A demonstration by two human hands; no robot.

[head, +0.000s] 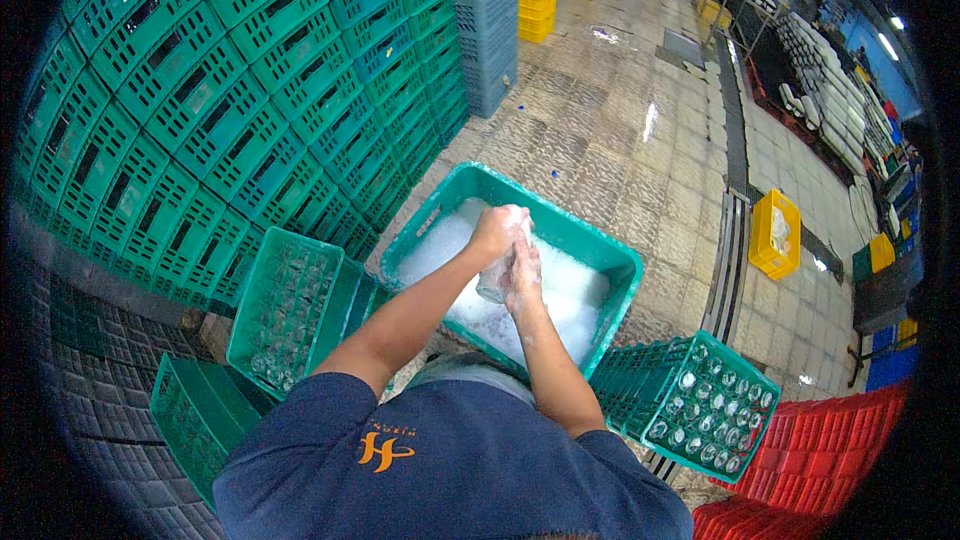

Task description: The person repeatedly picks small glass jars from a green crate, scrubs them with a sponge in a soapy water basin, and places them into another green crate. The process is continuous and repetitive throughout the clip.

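Over a green plastic crate [626,300] of foamy, soapy water, both of my hands are together on a clear drinking glass [492,285]. My left hand [499,231] is at the far end of the glass, its fingers coated in suds. Along the right side of the glass lies my right hand [524,274], its palm and fingers against it. The glass is tilted, with its near end showing between my wrists. My hands hide its far end, and I cannot tell if anything else is in them. White foam [562,270] covers much of the water.
At my left stands a green crate [289,300] of glasses. To the right, stacked green crates [712,405] hold several upright glasses. A wall of green crates [247,105] rises at the far left. A yellow basket [775,234] sits on the wet tiled floor [637,142], near red crates [817,450].
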